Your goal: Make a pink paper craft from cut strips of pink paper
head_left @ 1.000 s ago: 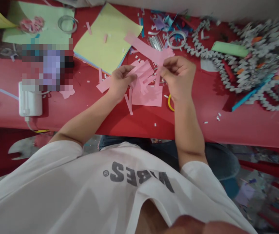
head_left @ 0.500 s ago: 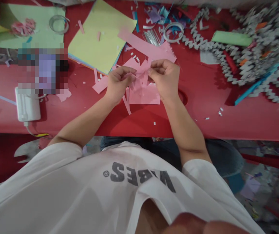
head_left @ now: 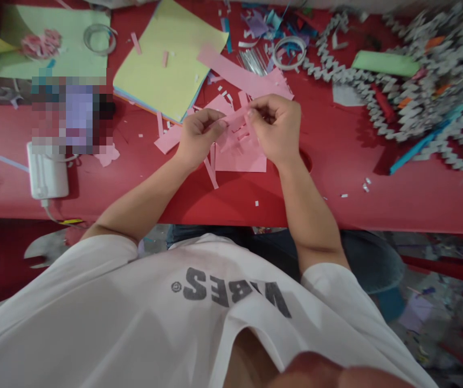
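Pinching a narrow pink paper strip point(head_left: 233, 119) between the curled fingers of the left hand point(head_left: 197, 137) and the right hand point(head_left: 275, 129), holding it just above a cut pink paper sheet point(head_left: 241, 160) lying on the red table point(head_left: 417, 207), near a pale yellow paper stack point(head_left: 162, 64).

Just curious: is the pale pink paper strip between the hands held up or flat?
Held up: the left hand and right hand pinch the pale pink paper strip above the red table.

Fingers point(head_left: 257, 110) hide the pink strip point(head_left: 233, 119) (partly, at least).
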